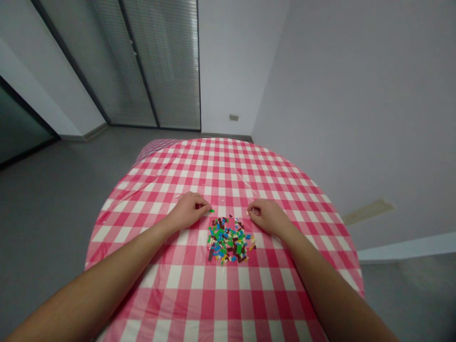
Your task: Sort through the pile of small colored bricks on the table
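Observation:
A small heap of tiny coloured bricks (230, 240), green, blue, brown, yellow and white, lies on a red-and-white checked tablecloth (221, 294). My left hand (188, 209) rests on the cloth just left of the heap, fingers curled, pinching a small green brick (211, 210) at its fingertips. My right hand (265, 214) rests just right of the heap, fingers curled in a pinch; a tiny pale piece seems to sit at its fingertips, too small to name. Both forearms reach in from the bottom edge.
The table (107, 223) is round, and its edge falls off to grey floor (46, 199) on the left and right. A grey wall (356, 118) stands close on the right. Glass doors with blinds (156, 61) are at the back.

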Motion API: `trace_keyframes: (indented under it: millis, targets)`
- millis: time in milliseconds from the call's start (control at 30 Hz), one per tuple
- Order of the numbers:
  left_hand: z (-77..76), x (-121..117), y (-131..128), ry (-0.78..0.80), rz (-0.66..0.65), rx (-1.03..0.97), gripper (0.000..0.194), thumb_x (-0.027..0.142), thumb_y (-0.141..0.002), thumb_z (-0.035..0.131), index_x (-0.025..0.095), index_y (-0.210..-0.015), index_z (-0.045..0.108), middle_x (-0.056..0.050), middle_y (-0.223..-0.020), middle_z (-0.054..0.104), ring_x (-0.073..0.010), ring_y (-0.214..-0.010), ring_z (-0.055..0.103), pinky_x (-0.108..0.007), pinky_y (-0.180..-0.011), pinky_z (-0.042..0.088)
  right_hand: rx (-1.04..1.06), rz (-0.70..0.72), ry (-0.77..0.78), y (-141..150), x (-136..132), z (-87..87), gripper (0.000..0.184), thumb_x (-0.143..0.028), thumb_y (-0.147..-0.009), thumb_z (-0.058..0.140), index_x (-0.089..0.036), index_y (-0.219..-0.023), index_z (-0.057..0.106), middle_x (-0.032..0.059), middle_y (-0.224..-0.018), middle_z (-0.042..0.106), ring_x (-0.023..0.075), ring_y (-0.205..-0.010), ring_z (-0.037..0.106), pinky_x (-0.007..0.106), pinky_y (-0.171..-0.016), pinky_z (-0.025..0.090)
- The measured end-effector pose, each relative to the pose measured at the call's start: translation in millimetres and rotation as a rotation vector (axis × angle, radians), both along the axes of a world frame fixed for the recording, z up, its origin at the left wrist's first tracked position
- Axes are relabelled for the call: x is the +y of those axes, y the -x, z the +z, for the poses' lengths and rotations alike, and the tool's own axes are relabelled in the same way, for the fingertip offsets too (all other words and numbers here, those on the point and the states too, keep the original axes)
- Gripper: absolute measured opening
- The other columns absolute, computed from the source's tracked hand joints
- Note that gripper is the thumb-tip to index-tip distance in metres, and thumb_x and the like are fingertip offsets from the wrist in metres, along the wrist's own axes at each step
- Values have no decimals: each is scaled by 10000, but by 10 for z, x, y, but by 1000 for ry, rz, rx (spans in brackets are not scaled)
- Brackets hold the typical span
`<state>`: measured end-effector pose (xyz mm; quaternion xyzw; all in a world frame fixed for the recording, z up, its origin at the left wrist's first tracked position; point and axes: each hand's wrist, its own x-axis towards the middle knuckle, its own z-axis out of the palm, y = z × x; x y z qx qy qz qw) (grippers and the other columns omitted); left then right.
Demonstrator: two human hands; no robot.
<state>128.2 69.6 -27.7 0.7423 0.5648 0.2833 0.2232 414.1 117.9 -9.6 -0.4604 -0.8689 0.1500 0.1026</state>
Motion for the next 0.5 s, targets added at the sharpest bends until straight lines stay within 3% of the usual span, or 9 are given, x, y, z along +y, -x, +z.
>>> trace_keyframes:
  millis: [133, 300, 500]
  targets:
    - [22, -10, -5, 1, 0, 2, 175, 261, -858, 598, 238, -825, 769, -41, -887, 758, -206, -842, 657, -365, -826, 474, 51, 14, 7, -18, 0, 2, 195, -180, -823, 565, -168, -906, 741, 80, -878, 730, 185, -760, 624, 291, -681, 435]
    - [28, -8, -2, -5, -4, -4, 174, 248, -849, 592, 241, -848, 765, -38, -908, 760, -209, -855, 659, -369, -820, 478, 81, 135, 43, -18, -20, 22, 196, -219, -879, 583, -175, -971, 750, 94, -917, 726, 191, -810, 640, 312, -742, 473]
    - [12, -5, 5, 8, 4, -22, 164, 253, -837, 602, 250, -828, 765, -36, -897, 759, -211, -851, 660, -364, -819, 489, 57, 89, 67, -13, 2, 18, 133, -243, -874, 635, -197, -904, 757, 84, -915, 734, 197, -815, 652, 313, -739, 487]
